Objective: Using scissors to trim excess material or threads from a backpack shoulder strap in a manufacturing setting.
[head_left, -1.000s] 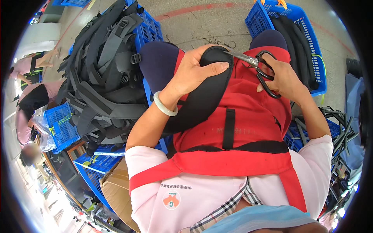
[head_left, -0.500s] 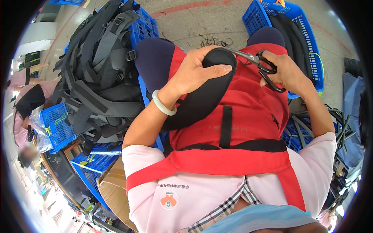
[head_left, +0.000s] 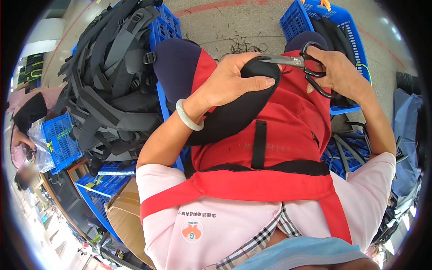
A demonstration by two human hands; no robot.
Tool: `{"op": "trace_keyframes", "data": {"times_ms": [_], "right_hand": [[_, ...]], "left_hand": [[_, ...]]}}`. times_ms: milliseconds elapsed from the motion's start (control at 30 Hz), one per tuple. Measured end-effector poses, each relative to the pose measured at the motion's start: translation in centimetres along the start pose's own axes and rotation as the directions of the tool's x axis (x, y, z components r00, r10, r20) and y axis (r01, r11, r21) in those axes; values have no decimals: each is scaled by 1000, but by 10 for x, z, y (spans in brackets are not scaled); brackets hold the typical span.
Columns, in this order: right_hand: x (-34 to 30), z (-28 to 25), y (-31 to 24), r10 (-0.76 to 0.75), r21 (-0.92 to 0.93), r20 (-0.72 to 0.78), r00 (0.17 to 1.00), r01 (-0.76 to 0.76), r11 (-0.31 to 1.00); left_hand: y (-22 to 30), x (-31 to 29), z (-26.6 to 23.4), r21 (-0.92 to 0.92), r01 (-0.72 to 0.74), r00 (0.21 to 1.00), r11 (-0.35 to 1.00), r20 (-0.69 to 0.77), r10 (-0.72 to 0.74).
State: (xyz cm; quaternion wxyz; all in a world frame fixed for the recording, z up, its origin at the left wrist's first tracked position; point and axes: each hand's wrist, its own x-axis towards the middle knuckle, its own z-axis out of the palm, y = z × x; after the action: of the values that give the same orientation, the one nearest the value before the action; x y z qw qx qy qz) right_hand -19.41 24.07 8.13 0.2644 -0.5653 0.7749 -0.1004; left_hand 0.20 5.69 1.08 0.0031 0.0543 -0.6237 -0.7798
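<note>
My left hand (head_left: 236,84) grips a black padded strap (head_left: 231,119), thumb on top near its rounded far end. The strap runs back over my red apron (head_left: 288,121) toward my left elbow. In my right hand (head_left: 344,76) is a pair of scissors (head_left: 294,61) with black handles, fingers through the loops. Its blades point left and lie along the far rim of the strap's end, close to my left fingers. Whether they cut anything is too small to tell.
A pile of grey and black straps with buckles (head_left: 117,90) rises at my left against blue crates (head_left: 164,27). At the far right a blue basket (head_left: 360,54) holds dark padded pieces. Black scraps (head_left: 245,46) litter the floor ahead. Another person (head_left: 33,112) is at the far left.
The scissors have moved left and turned more level, their blades now at the strap's far rim. My left hand and the strap have shifted slightly right.
</note>
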Motion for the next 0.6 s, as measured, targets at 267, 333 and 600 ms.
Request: {"op": "trace_keyframes", "data": {"times_ms": [267,333,600], "right_hand": [[10,-18,-3,-59,-103,31,998,62,993],[12,-21,-7,-74,-171,20,997,77,982],[9,-6,-1,33,148,72,997,-43,988]], "left_hand": [[3,1,3,-32,2,999,999,40,-1],[-2,0,4,35,12,999,999,36,-13],[5,-7,2,121,-112,993,986,-14,114]]}}
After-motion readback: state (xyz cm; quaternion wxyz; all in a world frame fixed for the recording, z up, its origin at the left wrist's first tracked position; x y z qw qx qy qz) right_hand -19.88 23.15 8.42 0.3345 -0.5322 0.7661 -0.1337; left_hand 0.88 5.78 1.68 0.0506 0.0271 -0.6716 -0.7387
